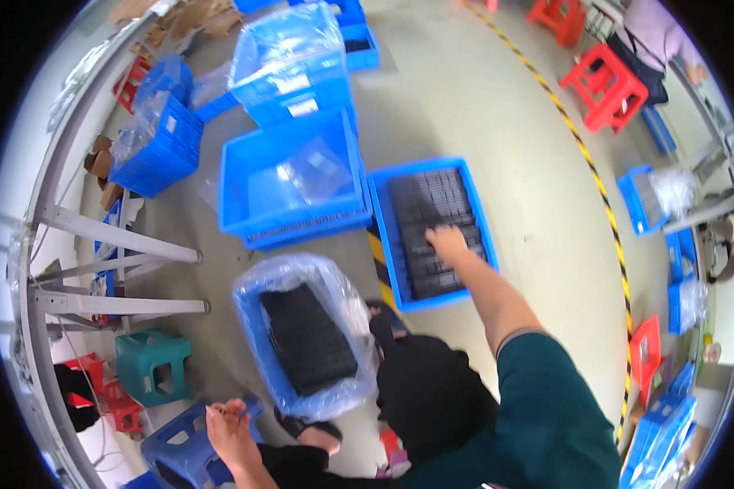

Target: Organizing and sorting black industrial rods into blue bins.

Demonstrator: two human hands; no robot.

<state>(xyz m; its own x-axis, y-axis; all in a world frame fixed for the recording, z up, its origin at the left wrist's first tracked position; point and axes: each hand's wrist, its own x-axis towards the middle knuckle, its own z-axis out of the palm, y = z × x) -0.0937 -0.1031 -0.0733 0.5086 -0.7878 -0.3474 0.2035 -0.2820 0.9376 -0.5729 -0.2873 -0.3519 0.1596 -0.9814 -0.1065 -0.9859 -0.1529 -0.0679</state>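
Observation:
My right arm stretches forward to a shallow blue crate holding rows of thin black plastic parts. My right hand is among the middle rows, its bent fingers closed on a black part; the fingertips are partly hidden. My left hand is low at the left, palm up with loosely curled fingers and thumb apart, and I see nothing in it. It hovers over a dark blue stool. Between my hands stands a blue crate lined with clear plastic film, with black parts stacked inside.
A larger blue crate with a clear bag stands ahead, stacked crates behind it. Metal table legs and a green stool are at left. A person is near a red stool, far right.

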